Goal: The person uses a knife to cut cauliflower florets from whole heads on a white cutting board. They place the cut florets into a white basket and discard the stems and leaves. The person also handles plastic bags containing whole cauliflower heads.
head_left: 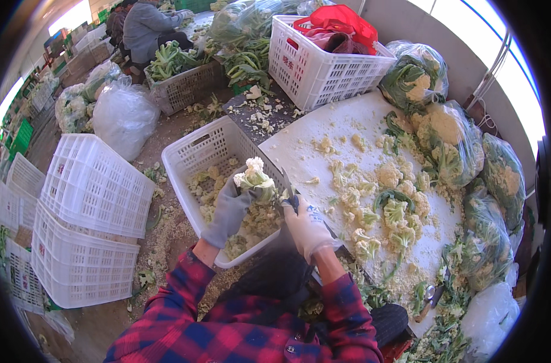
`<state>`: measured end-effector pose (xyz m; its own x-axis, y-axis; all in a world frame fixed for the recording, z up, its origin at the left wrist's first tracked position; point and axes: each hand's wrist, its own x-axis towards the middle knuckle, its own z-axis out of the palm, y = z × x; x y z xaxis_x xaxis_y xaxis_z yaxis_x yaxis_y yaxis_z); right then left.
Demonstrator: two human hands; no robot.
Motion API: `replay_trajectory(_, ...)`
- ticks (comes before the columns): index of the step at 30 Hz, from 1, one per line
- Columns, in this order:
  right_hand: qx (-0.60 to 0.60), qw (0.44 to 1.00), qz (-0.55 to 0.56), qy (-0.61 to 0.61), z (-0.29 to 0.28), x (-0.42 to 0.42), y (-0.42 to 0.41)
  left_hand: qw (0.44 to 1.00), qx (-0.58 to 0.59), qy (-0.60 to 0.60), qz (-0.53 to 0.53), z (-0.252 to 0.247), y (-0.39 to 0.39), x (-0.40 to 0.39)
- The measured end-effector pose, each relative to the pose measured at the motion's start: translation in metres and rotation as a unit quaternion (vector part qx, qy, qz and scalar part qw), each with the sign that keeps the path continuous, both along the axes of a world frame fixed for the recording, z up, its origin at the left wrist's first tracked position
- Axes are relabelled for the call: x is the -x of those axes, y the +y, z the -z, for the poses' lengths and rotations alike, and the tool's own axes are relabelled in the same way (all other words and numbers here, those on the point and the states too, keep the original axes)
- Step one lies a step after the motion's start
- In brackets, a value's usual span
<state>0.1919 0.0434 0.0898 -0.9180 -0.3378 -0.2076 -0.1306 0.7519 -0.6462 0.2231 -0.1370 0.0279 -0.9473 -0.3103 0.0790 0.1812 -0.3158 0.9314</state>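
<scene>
My left hand, in a grey glove, grips a cauliflower piece with a white head and pale green stalk, above a white plastic crate. In the crate lie many cauliflower florets. My right hand, in a whitish glove, is closed around the dark handle of a knife, its blade pointing up and away, just right of the cauliflower piece. Further right, loose cauliflower florets and crumbs lie on a white work surface.
Bagged cauliflowers line the right edge. Another knife lies near right. A white crate holding red cloth stands at the back. Stacked white crates stand left. Co-workers sit at the back left.
</scene>
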Motion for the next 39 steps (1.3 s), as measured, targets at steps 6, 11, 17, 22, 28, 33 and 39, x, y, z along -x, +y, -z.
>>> replay_trajectory(6, 0.039, 0.999, -0.032, -0.005, -0.012, -0.035, -0.001, 1.0, -0.007, 0.01, -0.012, -0.007, 0.005, -0.003)
replay_trajectory(11, 0.077, 0.994, -0.032, -0.074, -0.015, -0.034, 0.003, 1.0, -0.004, -0.005, -0.019, 0.006, 0.012, -0.005)
replay_trajectory(17, 0.074, 0.993, -0.024, -0.088, -0.02, -0.035, -0.004, 1.0, 0.013, -0.016, -0.009, 0.005, 0.019, -0.012)
replay_trajectory(22, 0.03, 0.995, -0.081, -0.049, 0.039, -0.018, -0.007, 0.996, -0.088, -0.012, -0.005, 0.04, 0.026, -0.008)
replay_trajectory(28, -0.067, 0.991, -0.084, -0.083, 0.064, -0.003, -0.018, 0.997, -0.048, -0.053, -0.029, 0.056, 0.015, -0.028)
replay_trajectory(33, -0.037, 0.99, -0.089, -0.104, 0.033, -0.002, 0.01, 0.916, 0.385, -0.051, -0.101, 0.064, -0.025, -0.013)
replay_trajectory(39, 0.208, 0.953, 0.191, -0.108, 0.016, -0.04, 0.118, 0.758, 0.647, 0.045, 0.071, 0.007, 0.08, 0.037)
